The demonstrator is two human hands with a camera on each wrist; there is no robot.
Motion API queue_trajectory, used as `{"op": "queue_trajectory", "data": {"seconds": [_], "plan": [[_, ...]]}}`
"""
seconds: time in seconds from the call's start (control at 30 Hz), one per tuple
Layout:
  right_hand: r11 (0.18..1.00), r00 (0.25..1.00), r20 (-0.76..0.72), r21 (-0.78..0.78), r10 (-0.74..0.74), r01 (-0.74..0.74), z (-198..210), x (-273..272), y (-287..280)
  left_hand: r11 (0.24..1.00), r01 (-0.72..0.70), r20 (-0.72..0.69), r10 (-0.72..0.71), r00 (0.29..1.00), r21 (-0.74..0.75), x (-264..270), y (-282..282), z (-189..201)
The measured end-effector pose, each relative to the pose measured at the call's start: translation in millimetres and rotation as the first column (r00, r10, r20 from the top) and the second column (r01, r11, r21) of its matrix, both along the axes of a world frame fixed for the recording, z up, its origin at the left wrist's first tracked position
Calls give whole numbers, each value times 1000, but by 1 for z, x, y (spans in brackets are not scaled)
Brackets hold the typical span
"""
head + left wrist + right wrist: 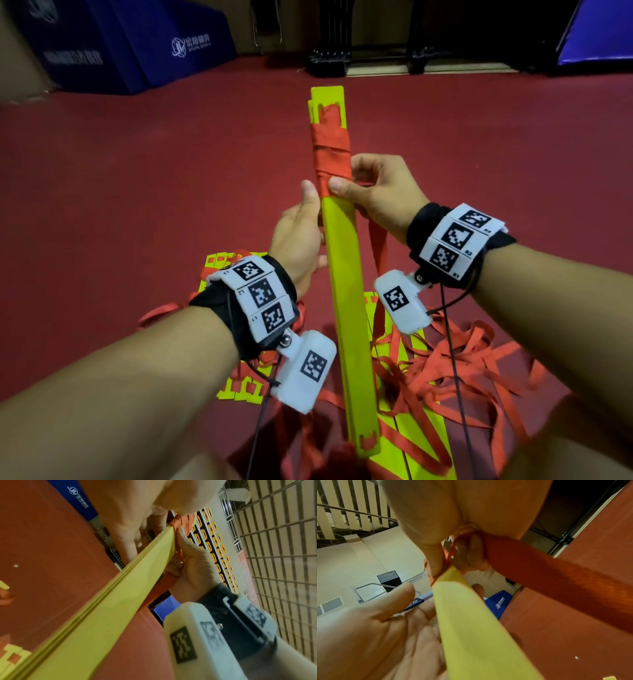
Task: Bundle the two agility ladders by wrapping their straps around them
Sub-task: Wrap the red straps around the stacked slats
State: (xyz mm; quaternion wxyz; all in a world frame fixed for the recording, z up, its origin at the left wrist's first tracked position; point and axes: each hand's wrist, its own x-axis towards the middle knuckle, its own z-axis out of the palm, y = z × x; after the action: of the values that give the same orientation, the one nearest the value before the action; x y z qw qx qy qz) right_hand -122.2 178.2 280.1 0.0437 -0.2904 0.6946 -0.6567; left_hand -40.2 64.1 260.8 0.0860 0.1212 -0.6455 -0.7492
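Head view, frame centre: the left hand grips the stacked yellow ladder rungs from the left, thumb up against the red strap wound round their upper part. At right, the right hand pinches that wrap's lower edge, thumb on top. Loose strap and more rungs lie tangled on the red floor, lower right.
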Motion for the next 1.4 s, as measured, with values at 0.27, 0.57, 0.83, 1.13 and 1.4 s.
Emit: {"op": "queue_trajectory", "data": {"seconds": [0.27, 0.57, 0.83, 1.13, 1.4], "plan": [[999, 1000, 13, 43, 20, -20, -3, -3, 0, 993, 0, -70, -8, 998, -120, -1, -7, -5], [988, 988, 66, 52, 139, -143, -6, -5, 6, 992, -103, -56, 107, 993, 69, -2, -7, 0], [967, 962, 99, -16, 253, -253, -6, -2, 4, 978, -66, -14, 70, 997, 197, -1, -1, 4], [992, 990, 72, 27, 123, -125, -8, -1, 2, 999, 35, 36, -37, 999, 34, 2, 4, 0], [996, 1000, 3, 93, -7, 7, -8, -2, 6, 991, 128, 17, -127, 992, -30, 5, 4, -2]]}}
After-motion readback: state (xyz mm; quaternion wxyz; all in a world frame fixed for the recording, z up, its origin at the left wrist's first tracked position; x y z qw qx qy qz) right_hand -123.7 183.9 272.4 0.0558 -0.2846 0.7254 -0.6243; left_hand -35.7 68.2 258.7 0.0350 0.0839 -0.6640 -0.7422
